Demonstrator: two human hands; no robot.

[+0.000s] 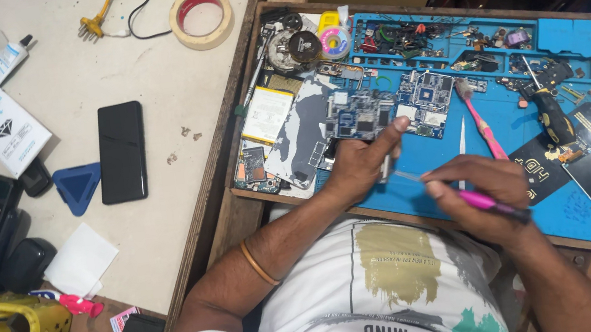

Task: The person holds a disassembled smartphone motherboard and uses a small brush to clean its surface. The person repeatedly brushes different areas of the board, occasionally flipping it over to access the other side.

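Over blue mat [536,124], near edge: left hand [360,161], fingers pinched on small metal part [386,169], forefinger stretched toward circuit board [358,115]. Right hand [479,186], closed around pink-handled tool [489,202], tip [408,175] close beside part. Pink toothbrush [481,124] just beyond, on mat. On pale table [166,230], left: black phone [122,152], blue triangular pick [76,187], tape roll [201,17].

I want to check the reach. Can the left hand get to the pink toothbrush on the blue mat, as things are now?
Probably yes. The left hand is near the circuit boards, and the pink toothbrush lies uncovered on the blue mat just beyond. Only the right hand with its pink tool is close by.
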